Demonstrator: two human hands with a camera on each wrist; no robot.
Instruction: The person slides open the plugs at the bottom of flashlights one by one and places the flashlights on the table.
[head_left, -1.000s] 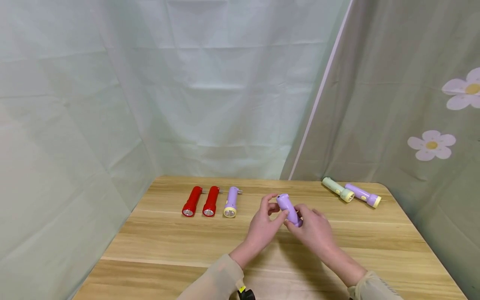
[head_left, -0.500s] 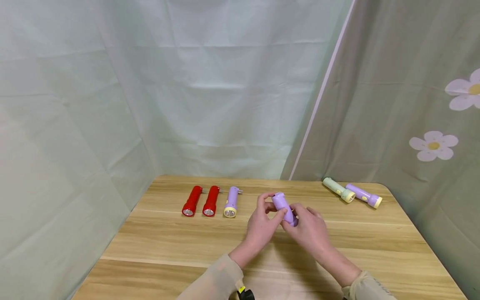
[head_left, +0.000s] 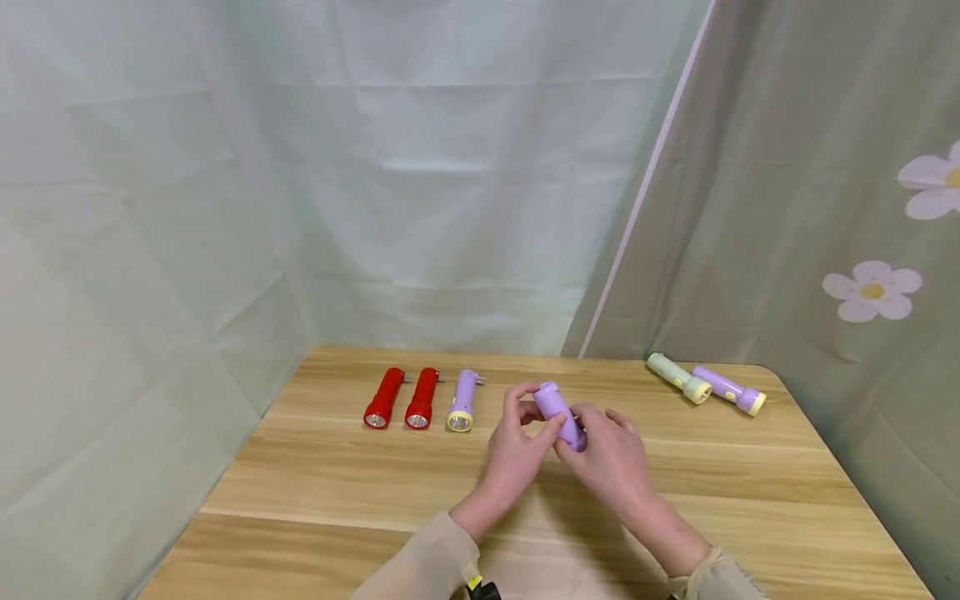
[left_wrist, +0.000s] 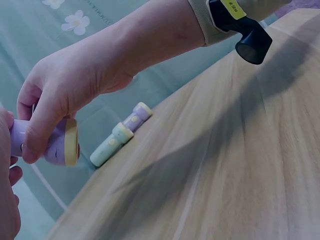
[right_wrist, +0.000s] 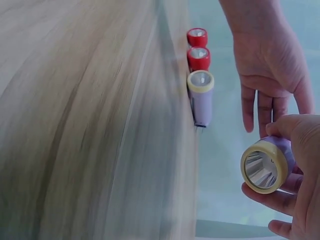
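Over the middle of the worktop (head_left: pixel 315 483), right hand (head_left: pixel 609 460) and left hand (head_left: pixel 514 450) pinch a torch (head_left: pixel 552 406) between thumb and fingers, while, from that centre, three torches (head_left: pixel 423 398) lie at 10 o'clock, two more torches (head_left: pixel 670 372) at 2.

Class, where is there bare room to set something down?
Bare: the table in front of the red torches, left of the left hand; the back strip between the left purple torch and the green torch; right of the right hand, in front of the right purple torch. Crowded: around the red torches and green torch; the middle, under the held torch.
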